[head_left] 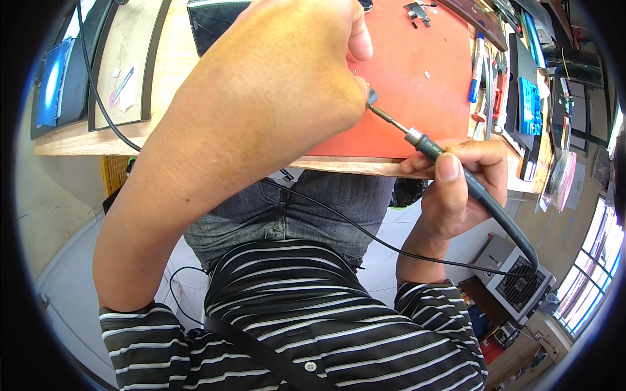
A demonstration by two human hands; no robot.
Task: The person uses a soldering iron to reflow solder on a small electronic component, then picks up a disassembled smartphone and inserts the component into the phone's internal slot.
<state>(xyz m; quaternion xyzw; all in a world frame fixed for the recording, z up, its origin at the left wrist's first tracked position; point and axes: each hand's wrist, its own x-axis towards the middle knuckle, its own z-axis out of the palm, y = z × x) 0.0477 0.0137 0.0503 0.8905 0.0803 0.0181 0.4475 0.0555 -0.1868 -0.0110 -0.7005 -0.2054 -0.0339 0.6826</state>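
The left grip (303,72), cropped at top, hides most of its fingers (360,40).

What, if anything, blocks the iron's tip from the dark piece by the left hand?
Nothing visible: the soldering iron, in the right hand, has its tip at the dark piece beside the left hand; actual contact is unclear.

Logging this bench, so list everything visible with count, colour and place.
Bench: one, light wood, top
Mat: one, red, bench
Soldering iron: one, dark, right hand
Small piece: one, dark, iron's tip
Marker: one, blue, mat's right edge
Small parts: several, dark, mat's top
Cables: several, black, left, centre
Grilled box: one, grey, lower right
Window: one, bright, right
Clutter: uncountable, mixed, right
Jeans: one, grey, centre
Shirt: one, black striped, bottom
Left hand: one, bare, above mat
Right hand: one, bare, around iron
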